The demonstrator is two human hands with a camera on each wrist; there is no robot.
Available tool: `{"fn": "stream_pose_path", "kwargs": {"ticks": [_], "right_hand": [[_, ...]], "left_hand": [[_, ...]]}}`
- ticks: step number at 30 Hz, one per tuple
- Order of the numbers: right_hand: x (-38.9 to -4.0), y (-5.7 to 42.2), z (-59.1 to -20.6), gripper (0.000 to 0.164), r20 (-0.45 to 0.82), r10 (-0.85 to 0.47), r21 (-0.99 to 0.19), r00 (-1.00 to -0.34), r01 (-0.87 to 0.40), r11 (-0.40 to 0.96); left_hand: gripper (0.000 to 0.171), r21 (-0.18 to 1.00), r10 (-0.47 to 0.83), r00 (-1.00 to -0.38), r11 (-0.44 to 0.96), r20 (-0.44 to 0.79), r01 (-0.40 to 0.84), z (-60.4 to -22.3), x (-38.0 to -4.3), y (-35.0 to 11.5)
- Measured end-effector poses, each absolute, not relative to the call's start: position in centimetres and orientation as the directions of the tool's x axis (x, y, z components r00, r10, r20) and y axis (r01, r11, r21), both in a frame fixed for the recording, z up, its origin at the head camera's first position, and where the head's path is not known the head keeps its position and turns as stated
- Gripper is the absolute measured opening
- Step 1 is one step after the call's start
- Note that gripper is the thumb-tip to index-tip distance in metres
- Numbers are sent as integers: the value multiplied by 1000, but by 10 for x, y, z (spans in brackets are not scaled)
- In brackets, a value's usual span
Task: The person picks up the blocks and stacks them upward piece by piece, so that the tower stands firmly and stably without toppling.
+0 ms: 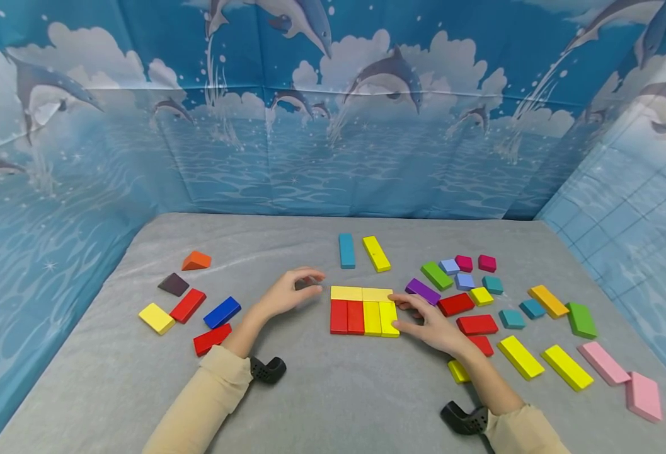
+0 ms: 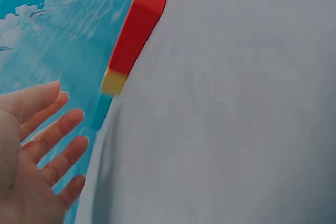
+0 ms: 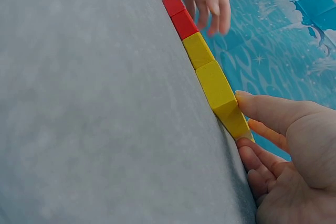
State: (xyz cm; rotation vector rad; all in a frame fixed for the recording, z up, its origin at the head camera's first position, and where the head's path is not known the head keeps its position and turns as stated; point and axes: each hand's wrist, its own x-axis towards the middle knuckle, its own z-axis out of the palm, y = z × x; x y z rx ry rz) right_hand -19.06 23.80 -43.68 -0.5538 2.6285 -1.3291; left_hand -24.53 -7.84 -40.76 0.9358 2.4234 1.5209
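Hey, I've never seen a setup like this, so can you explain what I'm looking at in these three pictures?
Sure. There's no machine here, just a person's two bare hands. The wide picture comes from a camera worn on the head, looking forward and down; the other two come from a camera on each wrist.

On the gray surface, two red blocks and four yellow blocks lie together in a neat rectangle. Loose blocks in many colors are spread around it, with a dolphin backdrop behind.

The right hand touches the rectangle's right edge with thumb and fingertips. The left hand is beside the other edge, holding nothing.
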Motion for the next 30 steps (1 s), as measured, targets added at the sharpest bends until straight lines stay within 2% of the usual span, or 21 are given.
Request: {"fn": "stream_pose_path", "kwargs": {"ticks": [9,15,17,24,30], "right_hand": [[-190,238,-435,52,33,-381,-797,-924,-255,548],[-178,223,-406,50,15,-379,-799,-925,-239,552],[-176,222,-403,49,17,-380,-798,-925,-242,552],[-188,235,-432,52,16,-375,-793,-927,-240,559],[-185,231,-424,51,19,-379,-797,-925,-243,553]], "left_hand": [[34,786,445,-858,422,255,452,-426,-228,-158],[34,715,349,-889,536,297,449,-428,-206,-199],[35,699,323,-902,575,285,426,-428,-201,-209],[34,641,296,-902,635,314,432,-437,-195,-230],[33,620,301,-909,665,288,417,-438,-196,-235]]}}
